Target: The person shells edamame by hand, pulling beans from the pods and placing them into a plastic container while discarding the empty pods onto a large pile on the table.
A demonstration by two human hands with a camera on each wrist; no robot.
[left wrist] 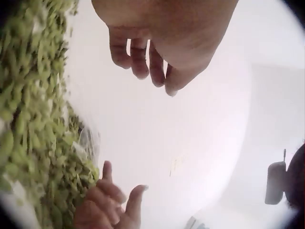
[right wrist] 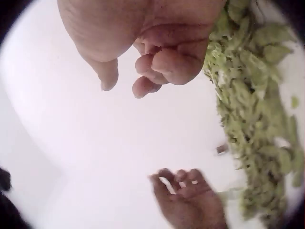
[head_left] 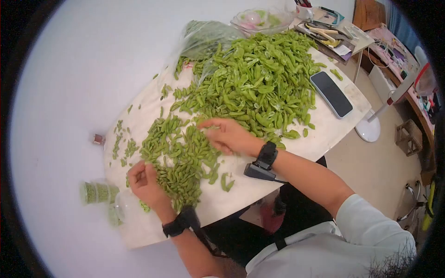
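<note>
Left hand (head_left: 144, 181) loosely curled, empty. Right hand (head_left: 229, 136) curled over unshelled pods (head_left: 185, 157), can't tell if gripping. Empty-pod heap (head_left: 255, 78) is bigger, so probably past halfway.

Pod pile (head_left: 250, 78) on table (head_left: 333, 134) w/ phone (head_left: 331, 94) rt of it, bowl (head_left: 259, 19) behind.

White table (head_left: 324, 134) with pods (head_left: 250, 83), phone (head_left: 331, 93)

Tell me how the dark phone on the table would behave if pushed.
The phone looks rigid and lies flat, so it should slide rather than roll or tip. It sits close to the table edge, so a push outward could probably drop it.
</note>
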